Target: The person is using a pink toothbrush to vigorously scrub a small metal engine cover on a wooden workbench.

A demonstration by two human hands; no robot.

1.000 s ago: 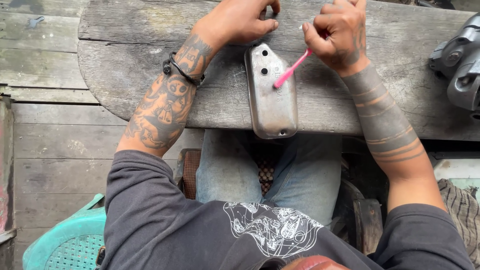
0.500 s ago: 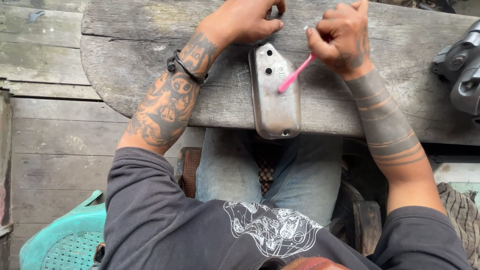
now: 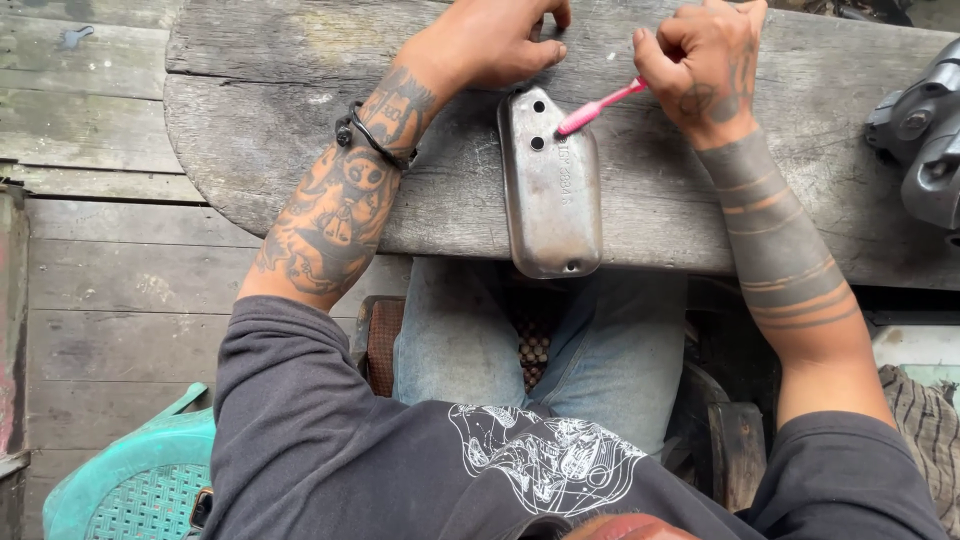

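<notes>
Weathered grey planks make up the floor, with a green plastic basket [image 3: 130, 485] at the lower left, nearest the seated person's dark sleeve. Farther out, a worn wooden board [image 3: 250, 150] spans the knees, and a long, dull metal cover [image 3: 550, 185] lies on it, its near end overhanging the edge. Beyond, the left hand [image 3: 495, 40] presses curled fingers on the board just by the cover's far end, while the right hand [image 3: 705, 65] is fisted around a pink brush [image 3: 598, 105] whose tip touches the cover; dark machine parts [image 3: 925, 130] sit at the right.
</notes>
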